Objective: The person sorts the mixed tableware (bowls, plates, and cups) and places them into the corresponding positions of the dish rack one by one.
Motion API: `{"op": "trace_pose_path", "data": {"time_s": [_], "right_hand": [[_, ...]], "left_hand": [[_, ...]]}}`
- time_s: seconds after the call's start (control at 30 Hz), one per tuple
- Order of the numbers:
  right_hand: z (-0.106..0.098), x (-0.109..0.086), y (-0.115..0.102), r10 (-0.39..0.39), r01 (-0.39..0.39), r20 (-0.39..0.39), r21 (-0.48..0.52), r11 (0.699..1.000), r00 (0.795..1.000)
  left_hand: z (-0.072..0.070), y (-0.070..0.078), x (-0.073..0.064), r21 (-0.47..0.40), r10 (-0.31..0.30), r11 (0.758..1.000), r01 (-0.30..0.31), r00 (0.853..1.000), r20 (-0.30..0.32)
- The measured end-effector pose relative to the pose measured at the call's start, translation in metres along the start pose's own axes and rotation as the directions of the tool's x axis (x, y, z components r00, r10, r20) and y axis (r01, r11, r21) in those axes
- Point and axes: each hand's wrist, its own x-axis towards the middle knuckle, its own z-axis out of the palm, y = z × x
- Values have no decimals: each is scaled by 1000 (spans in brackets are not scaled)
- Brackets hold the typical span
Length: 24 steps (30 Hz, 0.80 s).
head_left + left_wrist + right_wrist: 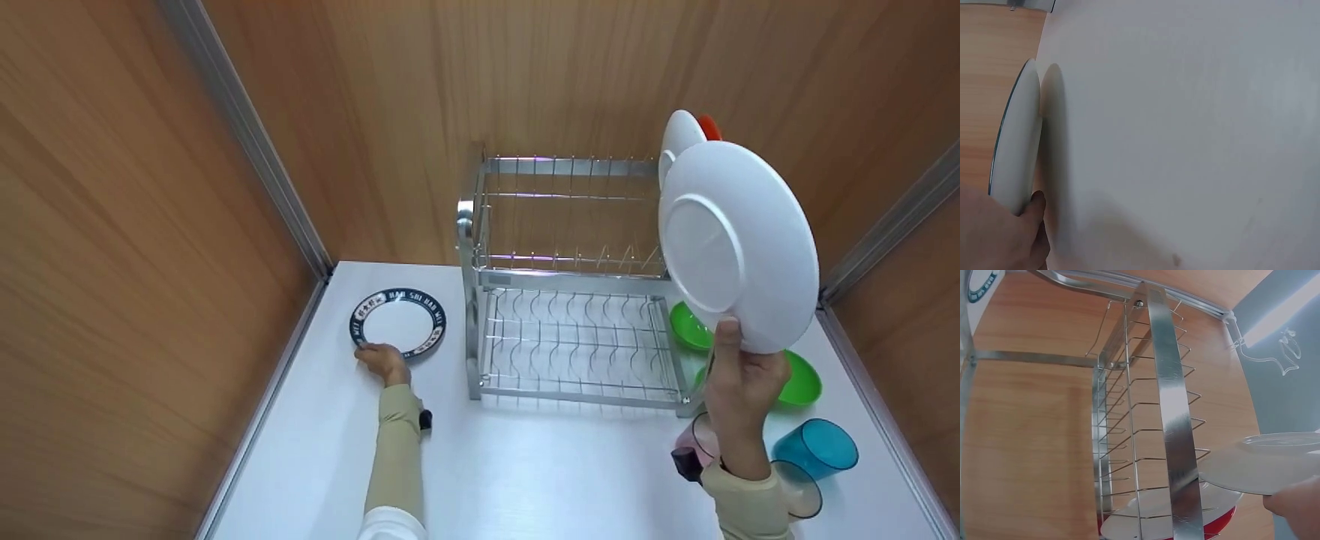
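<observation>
At the left, my left hand point(385, 363) grips the near rim of a plate point(397, 325) with a dark blue lettered border. The left wrist view shows this plate point(1019, 135) edge-on, just over its shadow on the table. My right hand point(746, 386) pinches the lower edge of a large white plate point(765, 240) and holds it upright at the right end of the metal dish rack point(577, 281). Behind it, another white plate point(681, 135) and a red dish point(709, 127) stand in the upper tier, partly hidden.
Green bowls point(802, 381) sit right of the rack, partly behind my right hand. Nearer stand a blue cup point(817, 448), a clear cup point(799, 491) and a pink cup point(696, 439) around my right wrist. Wooden panels point(360, 150) enclose the white table point(540, 465).
</observation>
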Motion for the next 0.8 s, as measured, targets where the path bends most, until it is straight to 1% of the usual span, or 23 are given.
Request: {"op": "trace_pose_path", "data": {"time_s": [0.13, 0.23, 0.4, 0.5, 0.67, 0.8], "right_hand": [[6, 6, -1, 0, 1, 29, -30, 1000, 1000], [9, 10, -2, -1, 4, 54, -42, 999, 999], [16, 16, -3, -2, 6, 74, -62, 998, 997], [19, 21, -4, -5, 12, 82, -90, 996, 997], [23, 28, -2, -19, 26, 78, -95, 995, 997], [25, 31, -1, -26, 37, 87, -126, 991, 996]], "left_hand": [[-3, -1, -1, -16, 38, 999, -38, 999, -26], [-7, -3, -4, -37, 52, 998, -53, 998, -21], [-11, -4, -10, -72, 56, 996, -56, 998, -8], [-12, -1, -13, -77, 58, 995, -60, 998, -23], [-18, 6, -19, -75, 63, 995, -66, 997, -51], [-22, 13, -22, -89, 75, 993, -79, 996, -50]]}}
